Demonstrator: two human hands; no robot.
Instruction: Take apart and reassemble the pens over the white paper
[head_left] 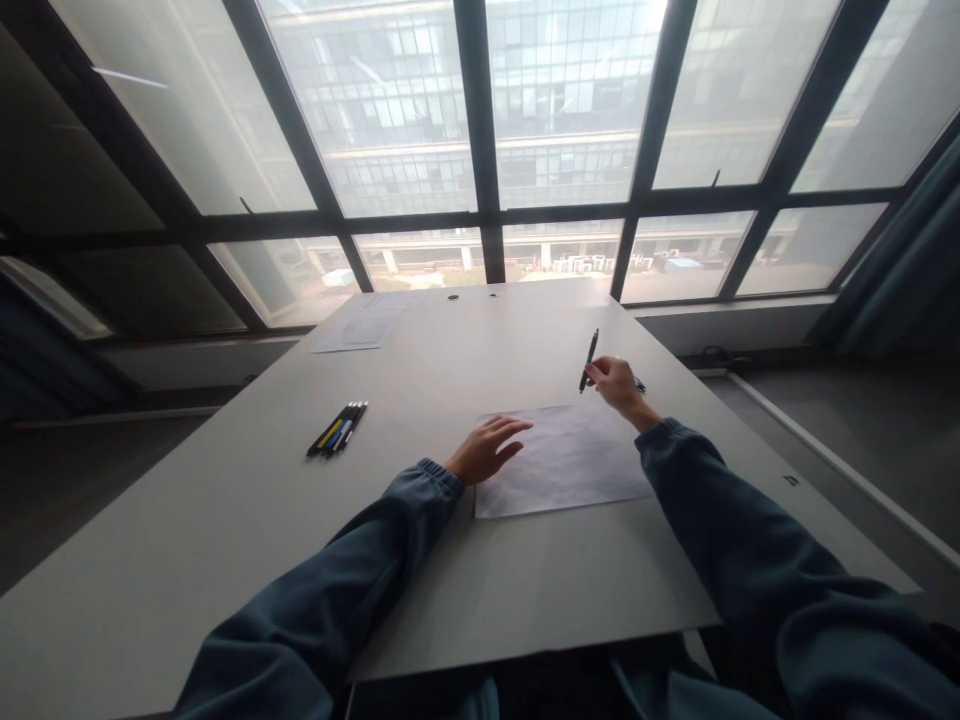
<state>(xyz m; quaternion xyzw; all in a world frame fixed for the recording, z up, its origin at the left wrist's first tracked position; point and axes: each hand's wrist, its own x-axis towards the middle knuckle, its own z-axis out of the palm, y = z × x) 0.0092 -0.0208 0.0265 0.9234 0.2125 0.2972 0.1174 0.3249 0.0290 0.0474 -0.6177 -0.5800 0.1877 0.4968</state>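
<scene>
A white sheet of paper [566,462] lies flat on the grey table [225,540] in front of me. My left hand [486,449] rests on the sheet's left edge, fingers stretched out and flat. My right hand [616,384] hovers just past the sheet's far right corner, fingers pinched on a dark green pen [589,361] that points up and away. Something small and green pokes out to the right of that hand; I cannot make out what it is.
Several pens [337,429] lie bunched together on the table's left side. Another sheet of paper [358,326] sits at the far left corner near the big windows. The table's right edge runs close to my right arm.
</scene>
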